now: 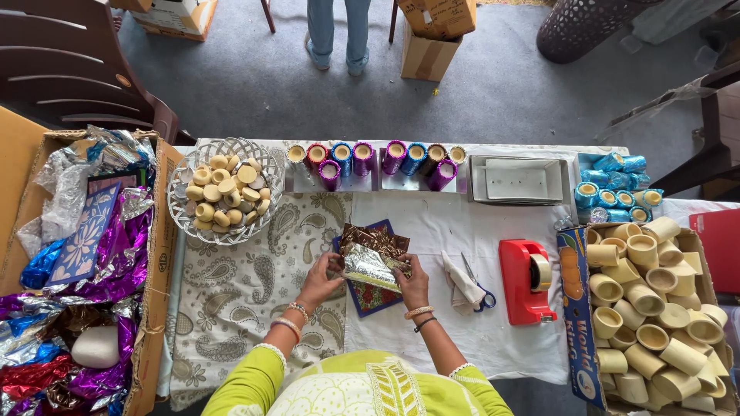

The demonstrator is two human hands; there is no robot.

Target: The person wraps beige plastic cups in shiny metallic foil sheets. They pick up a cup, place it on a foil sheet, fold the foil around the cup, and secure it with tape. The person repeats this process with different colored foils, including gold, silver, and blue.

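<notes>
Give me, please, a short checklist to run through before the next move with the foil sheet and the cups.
1. Foil sheet held by both hands: left hand, right hand: ok.
2. Sheet flat and uncreased: not ok, it is crumpled.
3. Scissors beside the right hand: ok.
4. Red tape dispenser loaded with a roll: ok.
5. Bare cups in the box on the right: ok.
6. A cup on the sheet: cannot tell.

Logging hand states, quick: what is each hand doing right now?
Left hand: closed on the left edge of the crinkled foil sheet.
Right hand: closed on the same foil sheet's right edge.
</notes>
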